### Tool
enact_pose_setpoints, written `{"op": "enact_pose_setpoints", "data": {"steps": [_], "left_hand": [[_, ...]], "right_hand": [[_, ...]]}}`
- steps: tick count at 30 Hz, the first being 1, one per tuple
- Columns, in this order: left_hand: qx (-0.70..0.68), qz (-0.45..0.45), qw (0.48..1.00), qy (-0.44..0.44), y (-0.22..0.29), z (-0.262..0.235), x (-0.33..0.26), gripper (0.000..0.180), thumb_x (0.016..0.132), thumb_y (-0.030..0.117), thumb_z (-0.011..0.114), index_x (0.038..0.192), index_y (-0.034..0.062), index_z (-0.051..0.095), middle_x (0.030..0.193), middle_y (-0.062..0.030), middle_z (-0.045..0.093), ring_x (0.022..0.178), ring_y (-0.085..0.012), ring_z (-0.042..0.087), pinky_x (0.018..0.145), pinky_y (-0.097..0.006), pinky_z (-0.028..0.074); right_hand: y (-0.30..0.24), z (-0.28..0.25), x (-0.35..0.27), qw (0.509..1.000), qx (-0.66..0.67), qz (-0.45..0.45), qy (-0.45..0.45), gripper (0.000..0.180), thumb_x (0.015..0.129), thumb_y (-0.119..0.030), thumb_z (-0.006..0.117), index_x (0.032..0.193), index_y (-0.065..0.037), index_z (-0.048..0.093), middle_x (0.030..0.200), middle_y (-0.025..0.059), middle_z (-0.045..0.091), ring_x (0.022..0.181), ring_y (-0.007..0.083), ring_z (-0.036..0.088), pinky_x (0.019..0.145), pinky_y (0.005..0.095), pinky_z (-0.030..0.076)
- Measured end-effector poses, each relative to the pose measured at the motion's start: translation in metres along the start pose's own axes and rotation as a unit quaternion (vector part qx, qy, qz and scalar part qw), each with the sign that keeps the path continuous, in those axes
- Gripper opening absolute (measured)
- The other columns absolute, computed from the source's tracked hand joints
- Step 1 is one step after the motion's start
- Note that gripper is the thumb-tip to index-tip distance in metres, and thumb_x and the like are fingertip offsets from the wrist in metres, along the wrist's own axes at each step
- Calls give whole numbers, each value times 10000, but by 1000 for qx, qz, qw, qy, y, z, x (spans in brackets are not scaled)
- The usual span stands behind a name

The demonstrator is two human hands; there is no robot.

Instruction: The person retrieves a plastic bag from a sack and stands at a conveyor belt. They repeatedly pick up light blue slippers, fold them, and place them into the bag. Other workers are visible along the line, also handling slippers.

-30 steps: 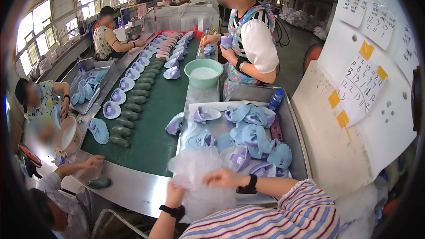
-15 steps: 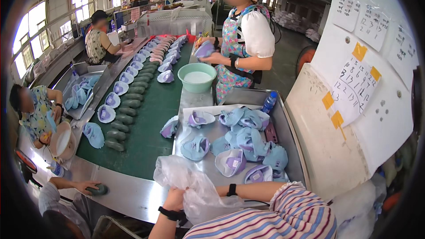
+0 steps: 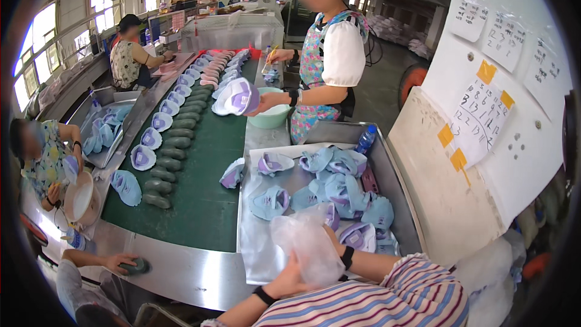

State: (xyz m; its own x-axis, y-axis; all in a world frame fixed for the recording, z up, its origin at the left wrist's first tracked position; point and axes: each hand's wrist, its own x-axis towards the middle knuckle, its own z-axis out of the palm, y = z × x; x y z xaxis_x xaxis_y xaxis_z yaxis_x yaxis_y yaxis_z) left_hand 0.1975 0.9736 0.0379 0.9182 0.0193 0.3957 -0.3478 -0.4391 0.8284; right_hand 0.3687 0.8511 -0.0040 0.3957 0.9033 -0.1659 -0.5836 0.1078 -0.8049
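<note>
A clear plastic bag is bunched up between my two hands, above the front edge of a metal tray. Its near left side is gripped by my left hand, fingers curled into the film. My right hand is at the bag's far right side, its fingers partly covered by the film. Just beyond lie light-blue and purple shoe uppers in a loose heap. One upper sits apart at the left of the tray, and another is close to my right wrist.
A green conveyor belt carries rows of uppers and dark shoe lasts. Across the tray a co-worker holds a brush and an upper near a green basin. A blue-capped bottle stands in the tray. At lower left a co-worker's hand rests on a last.
My hands and the bag have moved right, and the bag is gathered smaller. The co-worker opposite has brought an upper forward over the belt.
</note>
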Motion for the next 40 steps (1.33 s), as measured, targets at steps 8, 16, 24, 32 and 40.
{"op": "enact_pose_setpoints", "data": {"steps": [8, 16, 24, 32, 40], "left_hand": [[-121, -71, 987, 75, -20, -13, 49, 281, 687, 97, 681, 944, 13, 603, 1088, -193, 532, 984, -367, 537, 814, -393, 452], [-249, -50, 963, -85, 36, 57, 43, 265, 790, 142, 605, 1010, -5, 583, 1015, -131, 576, 916, -251, 565, 797, -333, 462], [-89, 134, 917, -365, 125, 126, 83, 504, 812, 96, 597, 1273, -14, 423, 1163, -157, 544, 1026, -258, 551, 857, -350, 442], [-145, 187, 804, -546, 209, 285, 98, 638, 763, 100, 670, 1340, 88, 397, 1443, -238, 214, 1262, -355, 375, 978, -401, 379], [-147, 126, 787, -585, 228, 467, 73, 834, 792, 236, 684, 1445, 151, 171, 1502, -158, 129, 1368, -390, 112, 1038, -444, 278]], "right_hand": [[-77, 75, -117, 884, -441, -25, 149, 746, 763, -299, 721, 1326, 2, 337, 1297, 140, 438, 1187, 253, 439, 966, 402, 380], [-43, 95, -158, 688, -627, -325, 168, 998, 601, -372, 793, 1381, -57, 256, 1386, 276, 273, 1320, 454, 187, 1062, 513, 234], [-69, 33, -302, 641, -631, -241, 365, 626, 781, -300, 677, 1302, -71, 416, 1216, 129, 548, 1088, 253, 558, 890, 347, 454], [-2, -112, -592, 678, -337, -57, 651, 458, 836, -253, 547, 1227, -21, 486, 1229, 151, 514, 1067, 245, 542, 890, 347, 460], [-94, -104, -637, 563, -493, 265, 607, 812, 710, -364, 755, 1355, -48, 378, 1493, 165, 100, 1137, 347, 511, 880, 378, 491]]}}
